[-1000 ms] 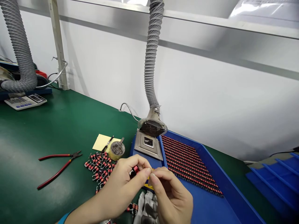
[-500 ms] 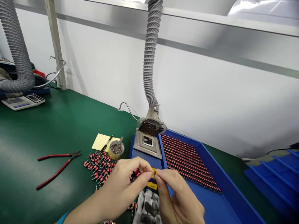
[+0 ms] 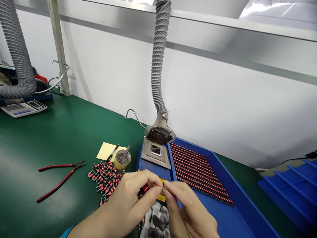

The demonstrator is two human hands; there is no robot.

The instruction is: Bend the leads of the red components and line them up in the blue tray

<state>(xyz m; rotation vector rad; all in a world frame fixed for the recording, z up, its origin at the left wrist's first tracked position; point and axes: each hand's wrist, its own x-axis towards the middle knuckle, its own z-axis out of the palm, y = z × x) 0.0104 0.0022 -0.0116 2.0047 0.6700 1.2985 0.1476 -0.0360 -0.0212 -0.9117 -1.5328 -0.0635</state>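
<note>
My left hand (image 3: 135, 200) and my right hand (image 3: 189, 208) meet fingertip to fingertip at the lower middle, above the front of a blue solder pot (image 3: 157, 156). Both are closed in a pinch. Between thumb and curled fingers, the left hand holds a small red-and-black coil (image 3: 145, 188), mostly hidden. Thumb and index finger of the right hand grip a tiny end of it, where a speck of red shows. A heap of similar red-and-black coils (image 3: 106, 178) with bent wire leads lies left of my hands. Grey stained gloves (image 3: 158, 219) lie just beneath them.
A blue tray (image 3: 247, 191) at right holds tight rows of coils. A fume hood (image 3: 160, 134) hangs over the pot. Left of it stand a cup of dross (image 3: 122, 158), yellow paper (image 3: 105, 150) and a pen (image 3: 113, 152). Red-handled pliers (image 3: 60, 185) and a calculator (image 3: 23, 108) lie farther left.
My fingertips have drawn closer together and sunk slightly, covering more of the coil. The orange-red glints between them are less visible. The view has shifted slightly.
</note>
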